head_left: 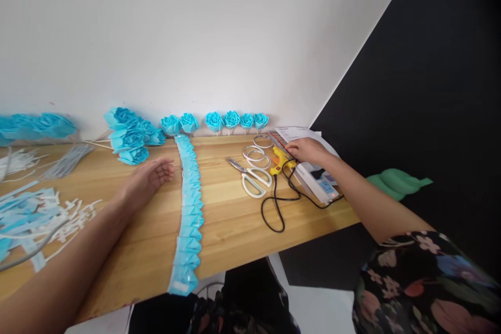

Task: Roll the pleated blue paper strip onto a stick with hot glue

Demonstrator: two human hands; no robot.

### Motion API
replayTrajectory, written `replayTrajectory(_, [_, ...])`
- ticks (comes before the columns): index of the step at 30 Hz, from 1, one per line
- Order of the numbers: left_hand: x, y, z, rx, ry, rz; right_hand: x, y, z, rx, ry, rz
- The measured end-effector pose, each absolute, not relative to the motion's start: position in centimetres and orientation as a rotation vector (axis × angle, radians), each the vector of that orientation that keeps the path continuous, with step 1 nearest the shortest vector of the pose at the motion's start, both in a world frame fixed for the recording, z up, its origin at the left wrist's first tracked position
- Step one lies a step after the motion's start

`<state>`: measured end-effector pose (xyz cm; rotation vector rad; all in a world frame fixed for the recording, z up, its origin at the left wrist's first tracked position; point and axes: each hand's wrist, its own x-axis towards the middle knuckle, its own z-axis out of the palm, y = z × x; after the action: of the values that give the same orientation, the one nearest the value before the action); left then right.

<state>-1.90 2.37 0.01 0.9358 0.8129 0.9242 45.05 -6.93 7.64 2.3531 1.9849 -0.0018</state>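
My left hand point(151, 178) rests palm up on the wooden table, its fingers loosely curled and apart, with nothing in it. Just right of it lies a long folded blue strip point(191, 203) running from the back to the front edge. My right hand point(307, 150) reaches over the papers beside the yellow glue gun point(278, 160); its fingertips point down, and what they hold, if anything, is too small to tell. White-handled scissors point(253, 177) lie partly open between the strip and the glue gun, near several white rings point(256, 154).
Blue paper flowers point(231, 119) line the wall, with a larger bunch point(131, 135) at left. Cut scraps point(27, 216) and grey sticks point(67, 162) lie far left. A power strip point(318, 183) with black cables sits right, near a green object point(397, 182).
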Motion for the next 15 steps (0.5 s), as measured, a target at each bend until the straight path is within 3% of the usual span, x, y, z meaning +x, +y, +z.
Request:
replayTrajectory(7, [-2.2, 2.6, -0.6, 0.972, 0.785, 0.925, 43.4, -5.6, 6.3, 2.24, 1.876, -0.08])
replayTrajectory(15, [-2.3, 2.8, -1.2, 0.999, 0.767, 0.933, 41.4, -6.5, 8.9, 2.261, 1.892, -0.287])
